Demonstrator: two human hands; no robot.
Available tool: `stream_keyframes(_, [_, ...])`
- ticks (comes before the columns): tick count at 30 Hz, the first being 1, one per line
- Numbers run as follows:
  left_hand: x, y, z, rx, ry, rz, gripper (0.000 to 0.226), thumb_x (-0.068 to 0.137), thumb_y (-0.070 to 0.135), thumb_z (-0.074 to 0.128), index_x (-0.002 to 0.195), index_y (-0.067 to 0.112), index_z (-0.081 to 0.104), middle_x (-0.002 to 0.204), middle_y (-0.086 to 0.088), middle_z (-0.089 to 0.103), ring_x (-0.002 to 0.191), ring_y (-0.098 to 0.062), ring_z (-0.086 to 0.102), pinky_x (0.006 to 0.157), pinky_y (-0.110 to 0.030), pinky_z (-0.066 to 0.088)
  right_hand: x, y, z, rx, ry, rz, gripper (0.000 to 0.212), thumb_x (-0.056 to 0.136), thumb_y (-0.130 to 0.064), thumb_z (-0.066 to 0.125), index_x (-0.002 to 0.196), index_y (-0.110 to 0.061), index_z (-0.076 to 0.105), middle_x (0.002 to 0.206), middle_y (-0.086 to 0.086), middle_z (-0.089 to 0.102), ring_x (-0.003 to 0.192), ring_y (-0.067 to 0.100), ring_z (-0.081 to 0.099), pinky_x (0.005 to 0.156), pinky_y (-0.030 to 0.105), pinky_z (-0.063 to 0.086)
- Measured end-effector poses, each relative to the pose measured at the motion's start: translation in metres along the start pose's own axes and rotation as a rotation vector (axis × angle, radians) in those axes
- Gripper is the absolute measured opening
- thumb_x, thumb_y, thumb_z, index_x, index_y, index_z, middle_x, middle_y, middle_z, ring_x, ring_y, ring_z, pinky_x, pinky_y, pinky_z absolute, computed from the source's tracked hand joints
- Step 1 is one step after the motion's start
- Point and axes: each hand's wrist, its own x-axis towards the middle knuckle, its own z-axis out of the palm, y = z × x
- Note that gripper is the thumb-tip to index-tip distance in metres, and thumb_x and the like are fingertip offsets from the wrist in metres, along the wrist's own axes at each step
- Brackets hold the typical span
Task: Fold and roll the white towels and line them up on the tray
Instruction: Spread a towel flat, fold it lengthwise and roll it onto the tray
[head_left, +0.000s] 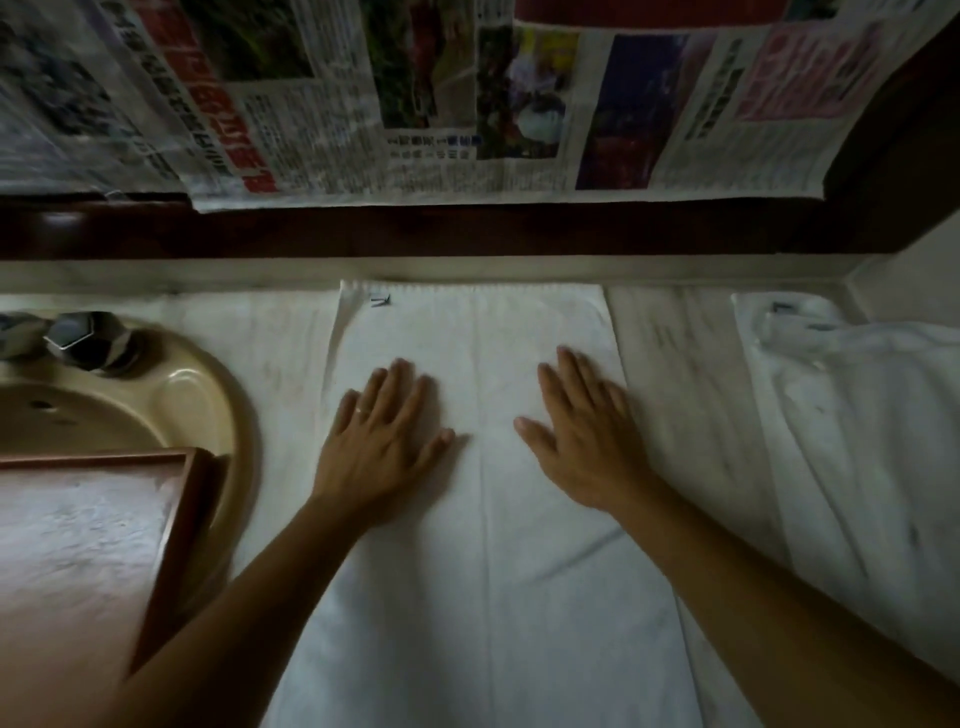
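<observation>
A white towel (483, 467) is laid flat and lengthwise on the pale counter (249, 332), its far edge against the back ledge. Both palms are pressed onto it with fingers straight and nothing grasped: the left hand (382, 441) (a ring is worn on one finger) left of the centre crease, the right hand (587, 436) right of it. A heap of crumpled white towels (852, 415) is seen at the right. The wooden tray (171, 545) is set over the beige sink (202, 400) at the left, beside the spread towel

Dim, murky light; the towel (483, 467) is brightest, corners fall dark, edges bow outward, and everything looks softly blurred.
</observation>
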Motion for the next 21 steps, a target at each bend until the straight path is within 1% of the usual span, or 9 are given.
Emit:
stream_keyframes(2, [-0.013, -0.016, 0.001, 0.006, -0.024, 0.01, 0.079, 0.09, 0.076, 0.003, 0.158, 0.036, -0.004, 0.165, 0.006, -0.016, 0.153, -0.016, -0.011, 0.124, -0.043, 0.001, -0.01, 0.018, 0.006, -0.041, -0.03, -0.027, 0.081, 0.092, -0.07, 0.002, 0.158, -0.024, -0.002, 0.165, 0.0, -0.014, 0.152, 0.017, -0.011, 0.122, 0.044, 0.007])
stream_keyframes(5, [-0.012, -0.033, -0.009, 0.033, -0.015, -0.116, 0.081, 0.091, 0.073, 0.0, 0.16, 0.03, -0.002, 0.167, -0.001, -0.012, 0.154, -0.021, -0.009, 0.124, -0.047, 0.002, -0.005, 0.025, 0.002, -0.062, -0.003, 0.047, 0.083, 0.091, -0.068, 0.001, 0.158, -0.02, 0.004, 0.166, 0.004, -0.007, 0.152, 0.02, -0.004, 0.121, 0.045, 0.01])
stream_keyframes(7, [-0.026, -0.013, -0.009, 0.046, 0.04, -0.154, 0.082, 0.093, 0.068, 0.002, 0.16, 0.022, 0.006, 0.167, -0.009, -0.003, 0.154, -0.026, -0.001, 0.123, -0.05, 0.006, -0.022, 0.001, 0.001, -0.03, 0.055, 0.074, 0.081, 0.093, -0.064, 0.007, 0.158, -0.016, 0.012, 0.166, 0.008, -0.001, 0.152, 0.025, 0.002, 0.118, 0.047, 0.016])
stream_keyframes(9, [-0.063, 0.02, 0.001, 0.022, 0.05, -0.069, 0.081, 0.094, 0.067, 0.006, 0.16, 0.021, 0.01, 0.167, -0.009, 0.0, 0.154, -0.027, 0.004, 0.122, -0.051, 0.008, -0.064, -0.025, 0.01, 0.006, 0.068, 0.043, 0.078, 0.095, -0.064, 0.014, 0.157, -0.017, 0.014, 0.166, 0.008, -0.001, 0.152, 0.025, 0.004, 0.117, 0.048, 0.017])
stream_keyframes(11, [-0.104, 0.03, 0.014, 0.024, -0.028, 0.004, 0.08, 0.092, 0.073, 0.004, 0.16, 0.029, -0.001, 0.166, -0.002, -0.01, 0.154, -0.022, -0.004, 0.123, -0.049, 0.003, -0.105, -0.027, 0.021, -0.01, 0.003, -0.008, 0.08, 0.094, -0.068, 0.013, 0.158, -0.019, 0.011, 0.166, 0.005, -0.003, 0.153, 0.022, 0.002, 0.118, 0.047, 0.016])
stream_keyframes(13, [-0.118, 0.015, 0.018, 0.003, -0.056, -0.017, 0.081, 0.091, 0.077, 0.004, 0.159, 0.033, -0.005, 0.165, 0.003, -0.014, 0.154, -0.02, -0.008, 0.124, -0.047, 0.001, -0.117, -0.009, 0.027, -0.046, 0.006, 0.012, 0.082, 0.094, -0.069, 0.013, 0.157, -0.017, 0.016, 0.166, 0.004, 0.004, 0.152, 0.022, 0.008, 0.117, 0.047, 0.02])
stream_keyframes(16, [-0.113, 0.0, 0.014, 0.049, -0.04, -0.09, 0.081, 0.092, 0.073, -0.001, 0.159, 0.028, -0.008, 0.166, -0.002, -0.015, 0.152, -0.02, -0.014, 0.124, -0.048, -0.003, -0.111, 0.001, 0.022, -0.094, 0.015, 0.072, 0.083, 0.093, -0.067, 0.008, 0.158, -0.016, 0.015, 0.166, 0.005, 0.002, 0.152, 0.021, 0.005, 0.119, 0.046, 0.016])
stream_keyframes(19, [-0.148, 0.031, 0.019, -0.005, -0.011, -0.07, 0.08, 0.094, 0.072, 0.002, 0.158, 0.026, -0.009, 0.164, -0.003, -0.018, 0.152, -0.02, -0.015, 0.123, -0.047, -0.004, -0.144, -0.036, 0.024, -0.019, 0.065, 0.058, 0.079, 0.095, -0.065, 0.013, 0.157, -0.017, 0.016, 0.166, 0.007, 0.002, 0.152, 0.024, 0.006, 0.117, 0.046, 0.017])
stream_keyframes(21, [-0.189, 0.04, 0.03, -0.013, -0.054, -0.013, 0.081, 0.092, 0.075, 0.002, 0.157, 0.03, -0.012, 0.163, 0.001, -0.021, 0.152, -0.019, -0.014, 0.123, -0.046, -0.003, -0.184, -0.046, 0.034, -0.026, 0.03, 0.0, 0.081, 0.095, -0.068, 0.016, 0.157, -0.017, 0.018, 0.166, 0.006, 0.004, 0.152, 0.023, 0.009, 0.115, 0.047, 0.022])
